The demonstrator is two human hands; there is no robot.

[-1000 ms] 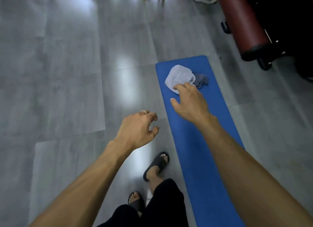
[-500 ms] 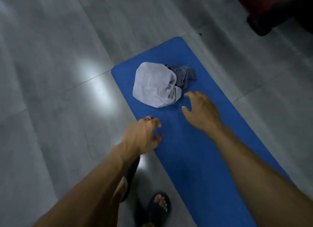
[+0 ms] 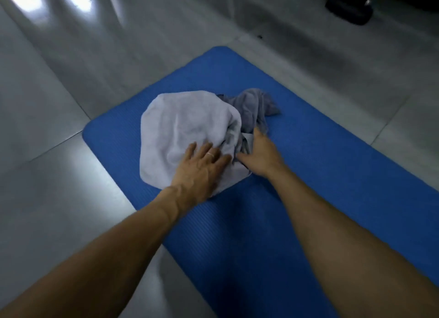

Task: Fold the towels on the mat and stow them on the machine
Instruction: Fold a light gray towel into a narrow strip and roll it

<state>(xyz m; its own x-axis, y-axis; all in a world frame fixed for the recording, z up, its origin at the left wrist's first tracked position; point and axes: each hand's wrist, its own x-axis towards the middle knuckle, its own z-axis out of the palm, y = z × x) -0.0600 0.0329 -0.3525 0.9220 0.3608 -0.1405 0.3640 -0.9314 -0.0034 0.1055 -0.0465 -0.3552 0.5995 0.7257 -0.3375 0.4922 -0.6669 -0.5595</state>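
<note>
Two crumpled towels lie at the mat's (image 3: pixel 308 175) far end. Left hand (image 3: pixel 202 168) rests flat, fingers spread, on pale towel (image 3: pixel 185 125). Right hand (image 3: pixel 260 153) digs into folds beside grey towel (image 3: pixel 256 104); grip hidden.

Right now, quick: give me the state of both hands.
Left hand: open, fingers flat on the white towel.
Right hand: fingertips buried in the towel folds; cannot tell.
</note>
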